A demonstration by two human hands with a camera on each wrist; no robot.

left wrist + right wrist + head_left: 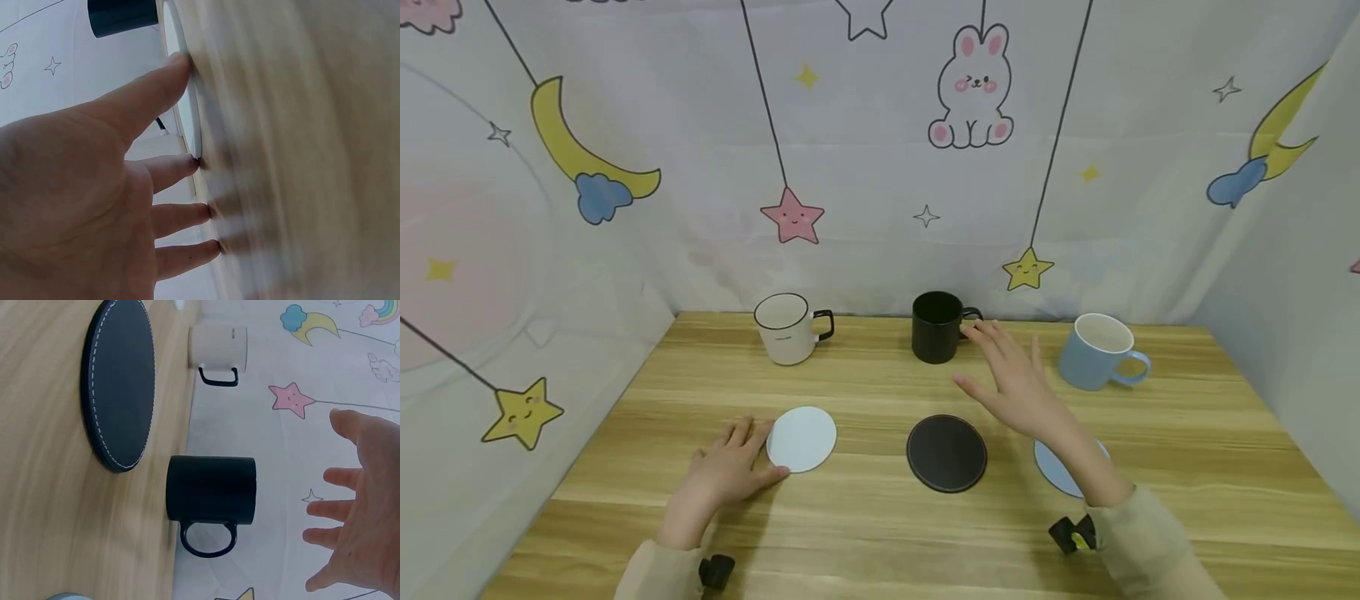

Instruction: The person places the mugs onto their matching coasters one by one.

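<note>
Right hand (pixel 1018 383) is up off the surface (pixel 880 533), fingers spread wide and straight, holding nothing, with the fingertips just short of the black mug (pixel 937 327). From my seat that mug stands at twelve o'clock of the black coaster (pixel 947 452), upright, its handle turned toward three o'clock, straight at the reaching hand. The right wrist view confirms it: a clear gap between palm and mug, handle loop facing the fingers, nothing touching.

Left hand (pixel 727 468) lies flat on the surface, fingers relaxed and straight, thumb and forefinger tips touching the rim of the white coaster (pixel 802 439) from its nine o'clock side. It is a touch rather than a pinch; the left wrist view is blurred but shows the thumb against the disc's edge.

My read on the black mug: looks like glazed ceramic, so stiff, with some weight, smooth enough to slip, and it would chip if knocked. It looks empty from above, though I can't see the bottom. The handle loop is the sure place for the grip; failing that, a wrap around the body below the rim.

Elsewhere: a white mug (pixel 786 328) at twelve o'clock of the white coaster, a blue mug (pixel 1098 352) at three o'clock of the black one, and a blue coaster (pixel 1054 468) partly hidden under the right forearm. A cartoon backdrop (pixel 880 150) closes off the back.
</note>
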